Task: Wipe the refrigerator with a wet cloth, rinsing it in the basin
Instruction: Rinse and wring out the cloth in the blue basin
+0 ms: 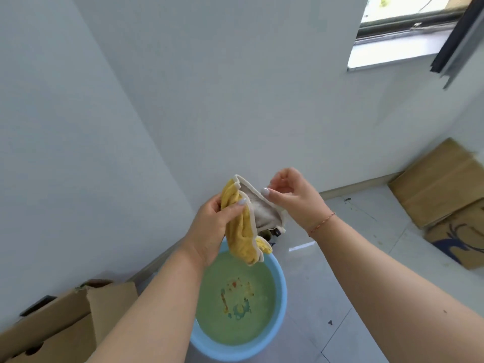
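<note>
Over the blue basin [281, 305] of greenish water, holding a yellow-and-grey cloth [246, 218] up, clear of the surface. Left hand [212, 226] closed around the bunched yellow side, thumb pressed on top. Right hand [293, 197] pinching the grey edge between thumb and fingertips, other fingers loosely curled. Thin bracelet [320, 224] on the right wrist. Cardboard box [78, 313] lower left, flattened cardboard [434, 184] against the right wall.
</note>
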{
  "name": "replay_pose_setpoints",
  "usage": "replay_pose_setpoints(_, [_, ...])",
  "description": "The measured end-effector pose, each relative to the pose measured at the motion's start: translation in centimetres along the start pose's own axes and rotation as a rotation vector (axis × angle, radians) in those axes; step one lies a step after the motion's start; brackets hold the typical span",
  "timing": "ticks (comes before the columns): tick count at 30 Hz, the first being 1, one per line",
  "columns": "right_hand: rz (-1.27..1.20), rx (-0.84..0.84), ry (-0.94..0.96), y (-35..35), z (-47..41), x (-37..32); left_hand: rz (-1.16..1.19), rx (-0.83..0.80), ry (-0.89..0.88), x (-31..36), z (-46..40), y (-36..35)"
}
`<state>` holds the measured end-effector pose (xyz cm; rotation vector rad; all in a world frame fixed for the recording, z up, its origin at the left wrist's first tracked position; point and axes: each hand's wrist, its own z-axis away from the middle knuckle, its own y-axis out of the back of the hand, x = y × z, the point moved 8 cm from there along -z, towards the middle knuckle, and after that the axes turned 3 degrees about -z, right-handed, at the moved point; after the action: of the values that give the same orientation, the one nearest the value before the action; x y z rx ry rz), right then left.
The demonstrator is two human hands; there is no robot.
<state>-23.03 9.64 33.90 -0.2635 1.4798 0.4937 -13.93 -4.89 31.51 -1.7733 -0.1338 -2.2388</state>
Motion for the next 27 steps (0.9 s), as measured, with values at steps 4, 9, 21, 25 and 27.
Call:
replay_pose_setpoints(4, [0.213,0.074,0.267,2.8,3.5,-5.8,0.062,-0.018,-0.028,6.0,0.5,-4.1])
replay_pose_setpoints(9, [0.275,0.031,0.329,6.0,4.8,-9.8,-0.027,-0.058,-0.060,11.3,0.7,-10.1])
replay_pose_setpoints(21, [0.361,-0.082,0.141,15.6,6.8,-16.9,-0.311,-0.082,-0.257,20.2,1.7,-17.8])
replay_pose_setpoints(25, [0.181,-0.143,0.050,17.5,8.2,-18.0,-0.320,-0.169,-0.307,22.2,2.8,-20.0])
replay_pose_setpoints(27, [0.094,-0.122,0.020,17.7,8.9,-18.3,-0.171,-0.223,-0.278,22.8,3.1,-20.8])
